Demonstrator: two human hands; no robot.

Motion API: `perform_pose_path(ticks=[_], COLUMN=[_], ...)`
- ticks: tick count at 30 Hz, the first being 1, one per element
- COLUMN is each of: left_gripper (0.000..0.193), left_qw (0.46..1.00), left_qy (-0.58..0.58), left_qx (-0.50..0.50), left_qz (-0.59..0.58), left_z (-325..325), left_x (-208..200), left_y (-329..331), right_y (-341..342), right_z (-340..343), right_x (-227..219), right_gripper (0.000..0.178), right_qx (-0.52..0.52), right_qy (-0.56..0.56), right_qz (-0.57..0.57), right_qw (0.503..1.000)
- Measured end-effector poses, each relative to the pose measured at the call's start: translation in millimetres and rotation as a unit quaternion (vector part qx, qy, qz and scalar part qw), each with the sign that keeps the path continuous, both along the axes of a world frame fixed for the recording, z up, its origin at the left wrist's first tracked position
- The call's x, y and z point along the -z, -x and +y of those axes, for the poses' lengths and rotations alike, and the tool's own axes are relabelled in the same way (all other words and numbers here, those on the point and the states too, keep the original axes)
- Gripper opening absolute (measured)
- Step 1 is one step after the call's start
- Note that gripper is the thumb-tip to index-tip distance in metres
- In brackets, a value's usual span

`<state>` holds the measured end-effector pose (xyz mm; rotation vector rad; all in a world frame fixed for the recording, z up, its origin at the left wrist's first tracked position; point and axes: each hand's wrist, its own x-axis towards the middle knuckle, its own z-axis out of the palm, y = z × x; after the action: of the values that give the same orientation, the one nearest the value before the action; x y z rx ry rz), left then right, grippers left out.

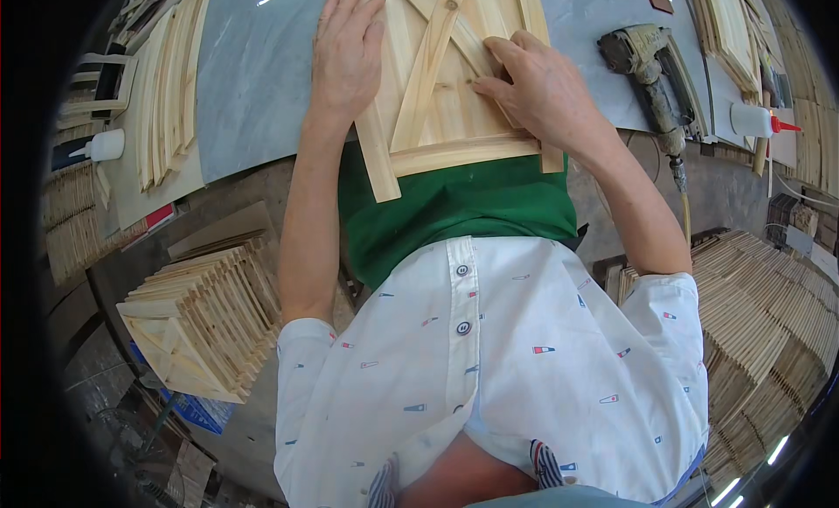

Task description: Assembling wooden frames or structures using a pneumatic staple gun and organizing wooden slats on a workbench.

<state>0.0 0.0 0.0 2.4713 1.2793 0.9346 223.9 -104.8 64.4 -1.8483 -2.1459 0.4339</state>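
Observation:
A pale wooden panel [459, 113] lies at the near edge of the grey worktop [253, 88], partly over my green apron [454, 202]. It has side rails, a bottom rail [463, 154] and crossing diagonal slats. My left hand [347, 58] rests with fingers stretched out along the left side rail [376, 154]. On the right half of the panel, my right hand [551, 93] has bent fingers and thumb closed about a diagonal slat [468, 49]; part of that slat is hidden under the hand. The panel's far end is cut off by the picture's upper edge.
A nail gun [647, 66] with a hose lies right of the panel. Beyond it are a white red-tipped bottle [752, 121] and wood strips [730, 36]. More strips [170, 88] lie left. Cross-braced panels [179, 346] stand stacked lower left; wood pieces [769, 316] are piled lower right.

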Motion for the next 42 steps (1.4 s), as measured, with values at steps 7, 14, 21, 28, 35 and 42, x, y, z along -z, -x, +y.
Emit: perform_pose_path(ticks=[7, 14, 21, 28, 35, 42], left_gripper=[0.033, 0.033, 0.033, 0.032, 0.027, 0.024], left_qw=[1.0, 1.0, 0.999, 0.998, 0.998, 0.998], left_qy=[-0.013, -0.014, -0.033, -0.043, -0.044, -0.041], left_qx=[-0.006, -0.001, -0.001, 0.039, 0.025, 0.02], left_qz=[0.003, 0.004, 0.022, -0.021, -0.028, -0.048], left_z=[0, 0, 3, 17, 13, 12], left_x=[-4, -4, -12, -17, -17, -14], left_y=[1, -1, -8, -13, -23, -27], right_y=[2, 1, -11, -99, -128, -146], right_z=[2, 0, -1, -35, -64, -55], right_x=[-1, 2, -11, -36, -32, -2], right_gripper=[0.034, 0.03, 0.029, 0.038, 0.056, 0.062], right_qx=[-0.018, -0.025, -0.004, 0.211, 0.304, 0.251], right_qy=[-0.016, -0.014, -0.026, -0.098, 0.055, -0.025], right_qz=[-0.004, 0.001, 0.035, 0.093, -0.046, -0.07], right_qw=[1.0, 1.0, 0.999, 0.968, 0.95, 0.965])
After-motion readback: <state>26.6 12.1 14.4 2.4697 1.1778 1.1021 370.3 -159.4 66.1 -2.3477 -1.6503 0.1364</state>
